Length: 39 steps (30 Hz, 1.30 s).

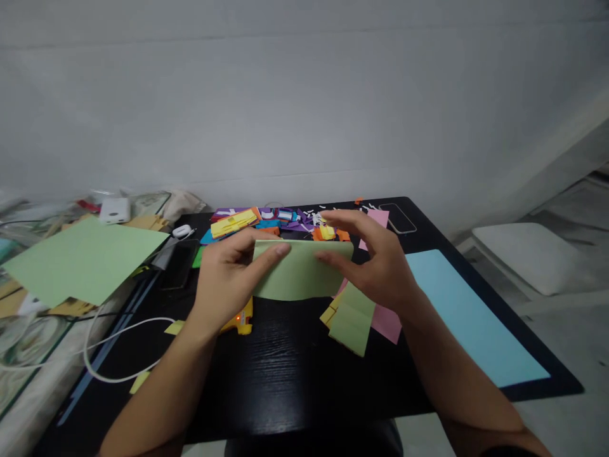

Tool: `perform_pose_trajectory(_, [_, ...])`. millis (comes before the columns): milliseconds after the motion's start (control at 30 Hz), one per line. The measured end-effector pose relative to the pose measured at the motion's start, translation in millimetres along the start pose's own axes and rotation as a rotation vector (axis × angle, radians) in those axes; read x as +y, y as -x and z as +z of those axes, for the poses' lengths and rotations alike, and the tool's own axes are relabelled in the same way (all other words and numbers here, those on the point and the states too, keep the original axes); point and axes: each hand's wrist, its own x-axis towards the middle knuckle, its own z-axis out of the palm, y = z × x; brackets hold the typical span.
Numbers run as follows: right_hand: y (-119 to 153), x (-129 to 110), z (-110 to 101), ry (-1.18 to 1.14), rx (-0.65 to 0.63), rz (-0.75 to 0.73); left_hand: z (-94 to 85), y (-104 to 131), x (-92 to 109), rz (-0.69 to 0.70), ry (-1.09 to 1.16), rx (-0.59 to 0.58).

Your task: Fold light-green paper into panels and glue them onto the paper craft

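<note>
A folded green paper (302, 276) is held up over the black table, its long edge level at the top. My left hand (228, 270) pinches its left end, thumb on the near face and fingers behind. At the right end my right hand (375, 260) has its thumb against the paper, with the index finger raised above the top edge. Below the right hand lie a green paper piece (353, 320) and a pink one (386, 322), overlapping. Partly hidden by my left wrist is a yellow device (244, 319) with a small orange light.
A light blue sheet (471, 317) lies at the right of the black table (285, 381). Colourful cut papers (235, 223) and scraps are along the back. A large green sheet (85, 260), a white cable (126, 379) and a dark phone (179, 265) are at left.
</note>
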Motion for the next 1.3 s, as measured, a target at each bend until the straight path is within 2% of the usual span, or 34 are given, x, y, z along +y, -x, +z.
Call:
perform_pose_trajectory(100, [5, -10, 11, 0.023, 0.016, -0.124, 4.5, 3, 4, 0.057, -0.034, -0.090])
perform_pose_trajectory(167, [8, -14, 16, 0.017, 0.005, -0.145, 6.8, 4, 5, 0.098, -0.054, -0.124])
perform_pose_trajectory(400, [11, -19, 17, -0.043, -0.024, 0.041, 7.4, 7, 2, 0.106, -0.013, -0.066])
perform_pose_trajectory(633, [11, -22, 20, -0.043, -0.011, -0.008, 12.6, 11, 3, 0.099, 0.020, -0.032])
perform_pose_trajectory(800, [12, -22, 18, -0.077, -0.060, 0.098, 14.4, 10, 4, 0.018, 0.063, -0.050])
perform_pose_trajectory(900, [12, -21, 18, -0.091, -0.068, 0.113, 13.1, 9, 3, -0.003, 0.061, -0.045])
perform_pose_trajectory(1100, [10, -20, 17, -0.112, -0.121, 0.116, 7.1, 5, 2, -0.012, 0.073, 0.044])
perform_pose_trajectory(1200, [9, -20, 15, -0.097, -0.132, 0.128, 4.8, 2, 3, -0.049, 0.107, 0.009])
perform_pose_trajectory(1300, [9, -19, 16, -0.081, -0.143, 0.133, 3.6, 0, 7, -0.097, 0.151, -0.093])
